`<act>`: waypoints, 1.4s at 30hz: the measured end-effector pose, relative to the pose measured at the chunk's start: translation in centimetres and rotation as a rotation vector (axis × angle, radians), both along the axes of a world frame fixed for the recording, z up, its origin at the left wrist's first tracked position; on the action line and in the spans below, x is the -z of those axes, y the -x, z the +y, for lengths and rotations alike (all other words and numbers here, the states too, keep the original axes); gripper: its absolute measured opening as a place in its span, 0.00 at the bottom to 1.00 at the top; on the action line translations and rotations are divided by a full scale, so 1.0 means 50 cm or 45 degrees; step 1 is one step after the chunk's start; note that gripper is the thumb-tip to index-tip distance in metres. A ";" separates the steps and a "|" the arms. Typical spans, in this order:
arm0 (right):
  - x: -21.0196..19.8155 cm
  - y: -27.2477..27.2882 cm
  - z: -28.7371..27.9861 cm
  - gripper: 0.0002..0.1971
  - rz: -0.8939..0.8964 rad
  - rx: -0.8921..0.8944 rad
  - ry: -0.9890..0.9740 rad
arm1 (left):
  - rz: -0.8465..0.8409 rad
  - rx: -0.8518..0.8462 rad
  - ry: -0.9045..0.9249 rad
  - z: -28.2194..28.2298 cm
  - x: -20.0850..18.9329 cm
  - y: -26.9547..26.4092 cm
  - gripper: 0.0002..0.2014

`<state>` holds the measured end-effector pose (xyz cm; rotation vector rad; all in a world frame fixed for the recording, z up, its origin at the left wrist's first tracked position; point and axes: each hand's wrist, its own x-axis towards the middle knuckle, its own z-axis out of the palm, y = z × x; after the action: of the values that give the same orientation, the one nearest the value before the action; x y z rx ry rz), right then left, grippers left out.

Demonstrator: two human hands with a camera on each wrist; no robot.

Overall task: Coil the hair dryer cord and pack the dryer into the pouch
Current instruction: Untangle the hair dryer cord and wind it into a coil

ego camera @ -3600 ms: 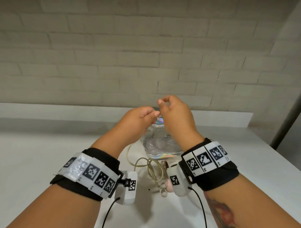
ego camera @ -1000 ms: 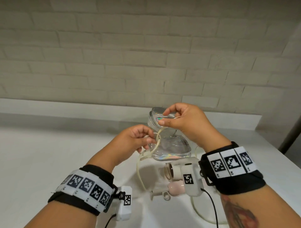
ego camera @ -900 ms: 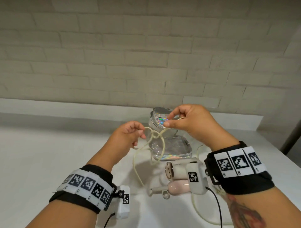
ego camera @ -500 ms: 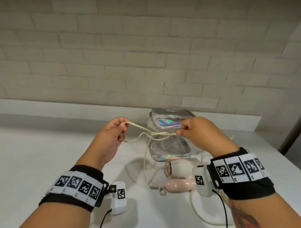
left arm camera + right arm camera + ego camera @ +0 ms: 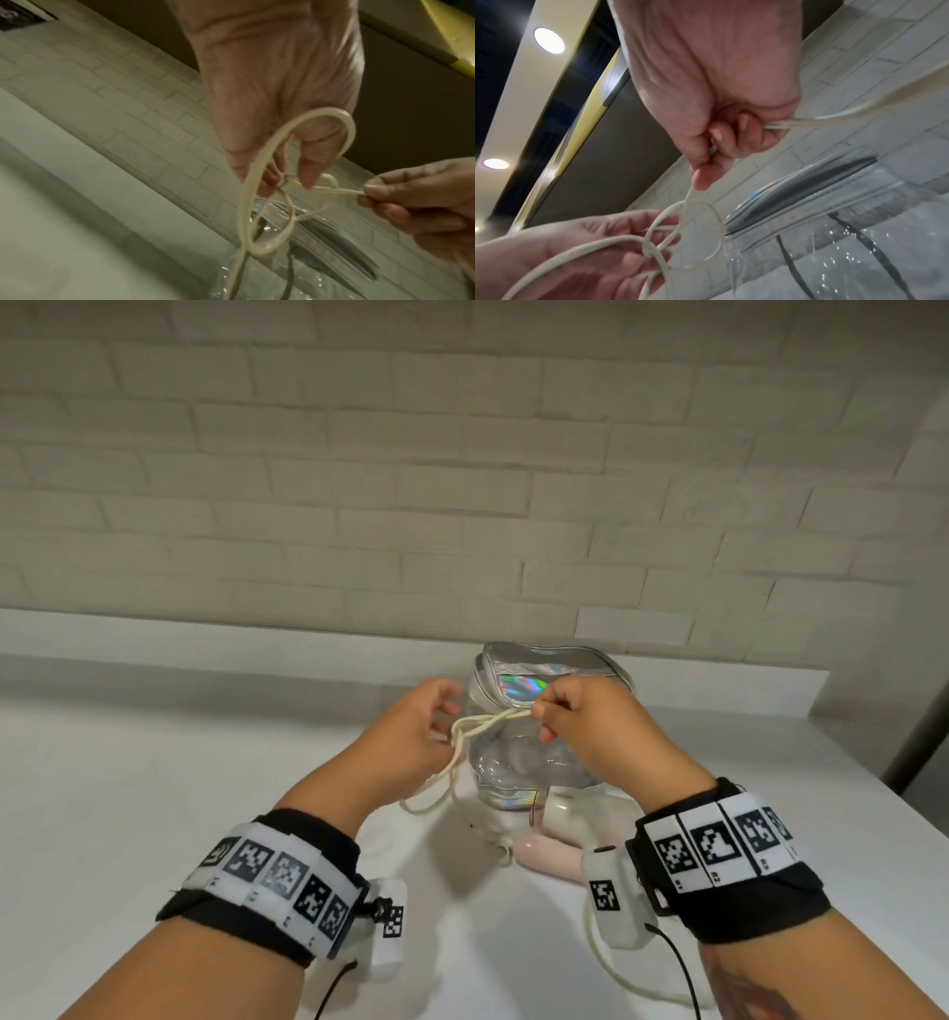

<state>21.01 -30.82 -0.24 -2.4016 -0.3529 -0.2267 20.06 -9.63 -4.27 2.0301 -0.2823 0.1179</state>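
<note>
Both hands raised above the white worktop (image 5: 154, 788), in front of the pouch (image 5: 518, 683).

Right hand (image 5: 585, 726): grip closed on the cord (image 5: 493, 719), pinched between thumb and forefinger, remaining fingers curled into the palm. In the right wrist view, cord (image 5: 859, 113) exits the fist toward the upper right and a thin strand drops from the thumb tip to a loop below.

Left hand (image 5: 411, 737): grip narrow, fingertips (image 5: 307, 176) closed on the cord at a small knot-like crossing. In the left wrist view, one large cord loop (image 5: 259, 182) hangs from the fingers, draped over the heel of the hand. A short taut span runs from this crossing to the right hand (image 5: 416, 201).

Cord position: held in the air between both grips, just in front of the pouch mouth. Slack falls from the left hand to the worktop and trails toward the hair dryer (image 5: 560, 834).

Hair dryer position: flat on the worktop, below the right wrist, just in front of the pouch, apart from both hands. White barrel, pink handle, partly hidden by the wrist camera.

Pouch position: upright near the back edge of the worktop, against the brick wall (image 5: 462, 480). Clear body, holographic silver top, top flap open.
</note>
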 end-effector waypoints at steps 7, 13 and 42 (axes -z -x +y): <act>0.006 -0.001 -0.009 0.10 -0.057 -0.027 -0.159 | 0.358 -0.037 0.563 -0.044 -0.028 -0.020 0.09; 0.036 0.010 0.000 0.09 -0.022 -0.090 -0.318 | 0.494 0.157 0.852 -0.021 -0.051 -0.007 0.18; -0.007 0.017 0.031 0.09 0.064 -0.202 -0.540 | 0.091 0.010 0.114 -0.016 -0.060 0.003 0.29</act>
<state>20.16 -29.28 0.12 -1.9490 -0.4231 -0.1509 19.90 -10.41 -1.26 1.9394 -0.2356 0.0518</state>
